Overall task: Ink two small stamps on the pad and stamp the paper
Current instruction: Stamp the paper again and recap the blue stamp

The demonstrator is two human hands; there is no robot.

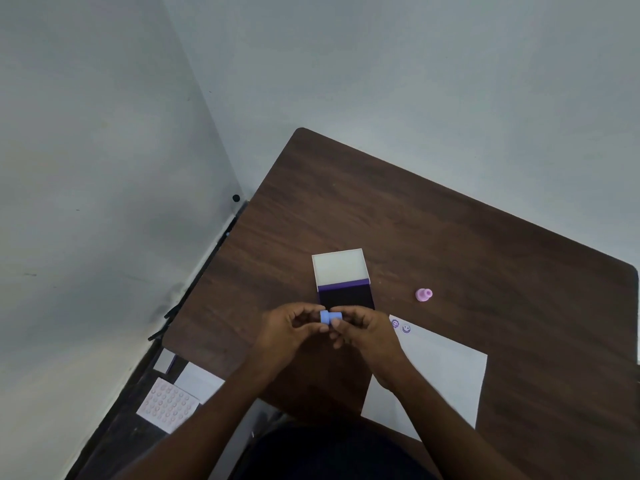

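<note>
Hands meet just in front of the ink pad (346, 295) — your left hand (289, 332) and right hand (363, 336) both pinch the blue stamp (330, 317); 2 smiley prints (401, 326) mark the paper (446, 375), pink stamp (424, 294) lying apart.

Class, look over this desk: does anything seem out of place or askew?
The pink stamp lies tipped on its side on the table, apart from the ink pad. The paper sits askew to the table edge. Nothing looks spilled or damaged.
</note>
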